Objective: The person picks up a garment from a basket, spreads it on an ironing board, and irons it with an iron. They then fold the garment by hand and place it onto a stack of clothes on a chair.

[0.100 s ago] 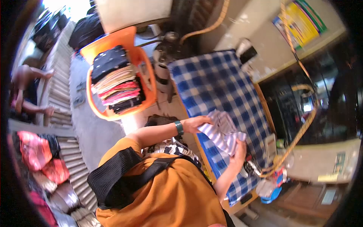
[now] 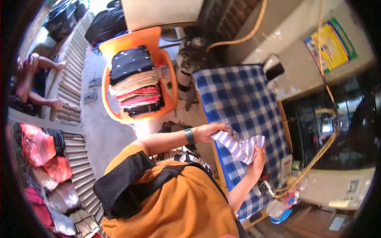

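A striped white and lilac cloth garment (image 2: pixel 239 147) is stretched between my two hands above a padded table covered in blue checked cloth (image 2: pixel 234 99). My left hand (image 2: pixel 212 131), with a dark green band on the wrist, is closed on the garment's left end. Gripping the opposite end is my right hand (image 2: pixel 257 159), its fingers partly hidden by the fabric. The garment hangs bunched, with folds across its middle. Just beyond my right forearm, a shiny metal appliance that looks like an iron (image 2: pixel 265 186) stands on the table.
An orange plastic chair (image 2: pixel 173 79) holds a stack of folded clothes (image 2: pixel 135 83) to the left. A yellow-orange cord (image 2: pixel 313 168) loops down on the right. Another person (image 2: pixel 33 79) sits at the far left. Bagged clothes (image 2: pixel 37 144) lie at the lower left.
The camera view has shifted, so the surroundings appear farther right. The garment has become more gathered between my hands, which both still hold it.
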The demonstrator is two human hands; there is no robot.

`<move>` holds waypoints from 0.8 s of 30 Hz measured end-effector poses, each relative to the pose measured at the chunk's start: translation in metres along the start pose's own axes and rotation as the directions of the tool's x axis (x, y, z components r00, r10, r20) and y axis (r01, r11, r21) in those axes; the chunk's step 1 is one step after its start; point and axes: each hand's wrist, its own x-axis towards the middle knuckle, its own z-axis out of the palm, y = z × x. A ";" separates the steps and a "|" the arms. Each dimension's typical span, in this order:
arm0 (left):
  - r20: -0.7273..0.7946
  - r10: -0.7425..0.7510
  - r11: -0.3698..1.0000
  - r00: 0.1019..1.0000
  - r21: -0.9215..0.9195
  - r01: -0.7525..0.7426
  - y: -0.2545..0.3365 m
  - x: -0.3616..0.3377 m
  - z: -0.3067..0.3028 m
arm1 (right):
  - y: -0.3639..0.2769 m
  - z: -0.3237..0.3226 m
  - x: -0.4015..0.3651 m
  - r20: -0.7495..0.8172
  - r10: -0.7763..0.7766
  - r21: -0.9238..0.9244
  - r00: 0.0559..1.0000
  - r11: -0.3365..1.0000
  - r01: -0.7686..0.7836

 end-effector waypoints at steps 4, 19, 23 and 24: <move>-0.064 0.326 0.902 0.943 0.321 -0.290 0.090 -0.063 -0.062 | -0.008 0.141 0.046 0.132 0.025 -0.089 0.991 0.996 -0.013; -0.425 0.848 0.527 0.318 0.746 -0.406 0.325 -0.365 -0.156 | 0.166 0.530 0.218 0.724 0.188 -0.217 0.664 0.975 -0.040; -0.700 0.672 0.709 0.241 0.514 -0.483 0.248 -0.381 -0.201 | 0.228 0.507 0.224 0.643 0.228 -0.459 0.731 0.879 0.129; -0.737 0.629 0.727 0.246 0.447 -0.521 0.241 -0.384 -0.203 | 0.229 0.501 0.221 0.637 0.228 -0.423 0.737 0.902 0.086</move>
